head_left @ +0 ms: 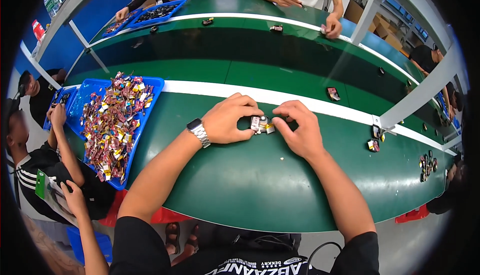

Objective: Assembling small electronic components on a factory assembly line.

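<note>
Between my hands, just above the green tabletop, is a small black casing (266, 118) with a pink-red circuit board and a yellow-and-silver piece in it. My left hand (227, 120), with a watch on its wrist, grips the casing's left side between thumb and fingers. My right hand (302, 130) has its fingers curled in at the right side, the thumb tip at the yellow piece. Left of my left forearm, a blue tray (156, 84) holds a heap of pink-red circuit boards (112, 125) with wires and yellow and silver parts.
A white strip (210, 89) divides my side from the green belt (240, 75), where similar parts (333, 93) lie. To my right are two casings (373, 145) and a small cluster of parts (428, 166). A grey post (407, 95) rises nearby. Other people sit opposite and at left.
</note>
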Demonstrator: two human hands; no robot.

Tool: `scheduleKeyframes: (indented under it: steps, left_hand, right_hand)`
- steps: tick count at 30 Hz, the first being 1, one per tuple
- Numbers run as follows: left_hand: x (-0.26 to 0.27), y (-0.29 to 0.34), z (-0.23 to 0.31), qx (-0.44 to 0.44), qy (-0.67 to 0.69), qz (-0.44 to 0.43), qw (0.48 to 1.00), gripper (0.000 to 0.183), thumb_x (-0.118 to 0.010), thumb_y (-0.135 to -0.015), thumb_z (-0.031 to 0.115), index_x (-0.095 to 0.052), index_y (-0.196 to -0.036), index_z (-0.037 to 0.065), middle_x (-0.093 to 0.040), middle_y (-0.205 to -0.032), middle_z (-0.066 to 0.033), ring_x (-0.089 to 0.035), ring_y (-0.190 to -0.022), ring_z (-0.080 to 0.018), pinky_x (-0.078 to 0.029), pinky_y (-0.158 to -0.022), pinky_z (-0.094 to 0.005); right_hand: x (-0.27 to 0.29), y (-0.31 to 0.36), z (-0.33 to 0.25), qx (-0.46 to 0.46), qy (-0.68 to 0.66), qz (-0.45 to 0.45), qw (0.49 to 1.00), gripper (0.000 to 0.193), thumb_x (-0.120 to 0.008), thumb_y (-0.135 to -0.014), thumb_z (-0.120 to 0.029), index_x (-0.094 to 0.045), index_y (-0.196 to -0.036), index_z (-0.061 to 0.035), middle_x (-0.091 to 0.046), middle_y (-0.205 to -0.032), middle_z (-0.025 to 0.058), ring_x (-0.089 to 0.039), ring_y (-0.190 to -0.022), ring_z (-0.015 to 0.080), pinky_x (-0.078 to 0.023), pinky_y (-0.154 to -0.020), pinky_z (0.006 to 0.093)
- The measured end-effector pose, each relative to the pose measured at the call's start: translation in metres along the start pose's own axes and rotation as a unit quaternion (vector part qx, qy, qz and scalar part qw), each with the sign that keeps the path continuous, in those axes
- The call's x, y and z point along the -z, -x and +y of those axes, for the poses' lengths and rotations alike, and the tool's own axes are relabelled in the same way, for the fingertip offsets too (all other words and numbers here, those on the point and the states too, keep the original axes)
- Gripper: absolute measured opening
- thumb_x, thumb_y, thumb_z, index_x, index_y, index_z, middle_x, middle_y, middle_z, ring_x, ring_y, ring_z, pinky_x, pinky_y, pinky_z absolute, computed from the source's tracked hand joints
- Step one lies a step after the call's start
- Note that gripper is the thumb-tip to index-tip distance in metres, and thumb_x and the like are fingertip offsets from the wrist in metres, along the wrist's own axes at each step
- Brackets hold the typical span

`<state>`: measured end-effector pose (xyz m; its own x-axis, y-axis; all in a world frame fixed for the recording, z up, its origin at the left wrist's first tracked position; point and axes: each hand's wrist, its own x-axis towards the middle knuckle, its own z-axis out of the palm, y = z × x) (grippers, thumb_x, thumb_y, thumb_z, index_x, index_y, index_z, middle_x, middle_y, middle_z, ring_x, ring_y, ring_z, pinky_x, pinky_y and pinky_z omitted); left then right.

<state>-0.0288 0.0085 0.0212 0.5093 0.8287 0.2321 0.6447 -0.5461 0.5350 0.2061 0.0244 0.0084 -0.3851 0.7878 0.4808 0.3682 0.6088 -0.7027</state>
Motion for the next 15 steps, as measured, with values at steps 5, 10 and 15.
scheduleKeyframes:
  steps: [5, 10, 15]
  left_hand:
    - [-0.003, 0.011, -0.011, -0.022, 0.046, 0.003, 0.999, 0.046, -0.071, -0.071, 0.012, -0.068, -0.116, 0.006, -0.062, -0.115, -0.0093, -0.055, -0.109, -0.0279, -0.045, -0.099, -0.0389]
    - [0.003, 0.01, -0.006, 0.049, 0.232, -0.039, 0.971, 0.049, -0.069, -0.076, 0.007, -0.065, -0.125, 0.007, -0.065, -0.123, -0.0092, -0.063, -0.104, -0.0193, -0.051, -0.092, -0.0337]
    - [-0.005, 0.008, -0.011, 0.046, 0.386, -0.036, 0.92, 0.051, -0.066, -0.085, 0.006, -0.056, -0.134, 0.001, -0.062, -0.128, -0.0114, -0.061, -0.116, -0.0186, -0.049, -0.101, -0.0352]
  right_hand:
    - [-0.005, 0.007, -0.008, 0.059, 0.039, -0.085, 0.994, 0.016, -0.075, -0.082, -0.012, -0.069, -0.095, -0.0054, -0.063, -0.097, 0.0068, -0.063, -0.085, 0.0215, -0.052, -0.074, 0.0318]
    - [-0.011, 0.009, -0.01, 0.003, -0.026, -0.083, 0.996, 0.016, -0.076, -0.08, -0.007, -0.067, -0.092, -0.0041, -0.062, -0.095, 0.0069, -0.063, -0.081, 0.0196, -0.053, -0.072, 0.0303]
    - [-0.017, 0.008, -0.016, -0.013, -0.066, -0.063, 0.996, 0.017, -0.075, -0.079, -0.002, -0.065, -0.092, -0.0028, -0.061, -0.094, 0.0075, -0.063, -0.077, 0.0181, -0.053, -0.069, 0.0285]
